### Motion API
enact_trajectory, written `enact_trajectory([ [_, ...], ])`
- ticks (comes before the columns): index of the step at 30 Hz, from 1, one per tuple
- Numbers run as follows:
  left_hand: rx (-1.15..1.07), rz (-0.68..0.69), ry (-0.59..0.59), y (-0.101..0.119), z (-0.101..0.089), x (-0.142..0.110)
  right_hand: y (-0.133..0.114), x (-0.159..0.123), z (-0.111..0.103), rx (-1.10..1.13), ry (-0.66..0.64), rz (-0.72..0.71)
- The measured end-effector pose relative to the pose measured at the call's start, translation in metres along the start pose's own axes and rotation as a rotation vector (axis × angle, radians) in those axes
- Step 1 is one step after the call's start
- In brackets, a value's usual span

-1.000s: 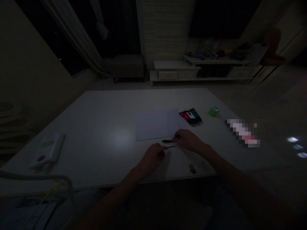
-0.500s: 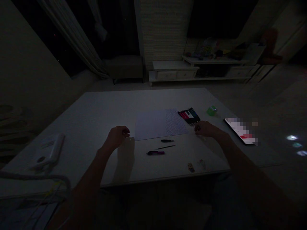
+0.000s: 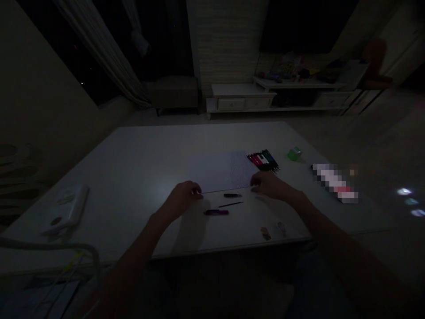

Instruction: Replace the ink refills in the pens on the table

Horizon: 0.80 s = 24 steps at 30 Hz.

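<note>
A sheet of paper [image 3: 210, 172] lies on the white table, its left part blank and its right part covered in handwriting-like lines. My left hand [image 3: 186, 195] is at the near left corner, thumb and fingers closed about the edge. At the near right corner, my right hand [image 3: 268, 184] pinches the edge and hides part of the writing. Between my hands and closer to me lie a short black pen part [image 3: 232, 195], a thin dark refill [image 3: 230, 204] and a purple and black pen barrel [image 3: 216, 212]. Dim light blurs the fingertips.
Beyond my right hand is a pack of pens [image 3: 264, 160]. A green container [image 3: 294, 153] and a lit, pixelated tablet-like device [image 3: 335, 183] stand further right. Two small items, one a brownish piece [image 3: 265, 233], lie by the near edge. A white box [image 3: 68, 208] with a cable is at left.
Both hands have moved inward to the near corners of the paper, the left one rightward and the right one leftward. The pen parts have stayed in place.
</note>
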<state>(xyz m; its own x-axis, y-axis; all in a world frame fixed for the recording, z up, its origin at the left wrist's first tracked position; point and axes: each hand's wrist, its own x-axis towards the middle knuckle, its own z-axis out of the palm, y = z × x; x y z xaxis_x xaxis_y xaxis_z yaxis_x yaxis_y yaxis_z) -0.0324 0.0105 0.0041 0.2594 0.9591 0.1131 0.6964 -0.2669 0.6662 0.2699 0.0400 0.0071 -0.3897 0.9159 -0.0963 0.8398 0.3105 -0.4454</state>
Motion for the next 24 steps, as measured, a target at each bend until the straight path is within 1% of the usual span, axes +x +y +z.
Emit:
enact_trajectory([
  [2,0.053,0.072,-0.136,0.006,0.013,-0.002,-0.023,0.0,0.014,0.078,-0.006,-0.129],
  [4,0.106,0.166,-0.256,0.012,0.028,-0.006,-0.037,-0.001,0.027,0.084,-0.011,-0.181],
  [6,0.12,0.221,-0.3,0.017,0.041,-0.01,-0.043,-0.002,0.037,0.052,-0.032,-0.199],
  [7,0.124,0.23,-0.302,0.018,0.046,-0.012,-0.043,-0.002,0.04,0.033,-0.044,-0.198],
  [9,0.131,0.224,-0.277,0.018,0.051,-0.013,-0.043,-0.002,0.044,0.003,-0.061,-0.182],
  [11,0.132,0.21,-0.234,0.016,0.05,-0.012,-0.043,-0.002,0.047,-0.016,-0.071,-0.172],
  [14,0.105,0.174,-0.149,0.015,0.039,-0.008,-0.046,-0.003,0.048,-0.039,-0.065,-0.161],
  [16,0.064,0.128,-0.072,0.015,0.03,-0.005,-0.048,-0.003,0.046,-0.045,-0.056,-0.162],
  [19,-0.029,0.053,-0.005,0.015,0.019,-0.002,-0.045,-0.002,0.036,-0.007,-0.006,-0.144],
  [22,-0.105,0.027,0.0,0.016,0.014,0.001,-0.04,-0.002,0.023,0.098,0.069,-0.103],
  [24,-0.122,0.024,0.004,0.017,0.013,0.001,-0.041,-0.003,0.016,0.147,0.093,-0.115],
])
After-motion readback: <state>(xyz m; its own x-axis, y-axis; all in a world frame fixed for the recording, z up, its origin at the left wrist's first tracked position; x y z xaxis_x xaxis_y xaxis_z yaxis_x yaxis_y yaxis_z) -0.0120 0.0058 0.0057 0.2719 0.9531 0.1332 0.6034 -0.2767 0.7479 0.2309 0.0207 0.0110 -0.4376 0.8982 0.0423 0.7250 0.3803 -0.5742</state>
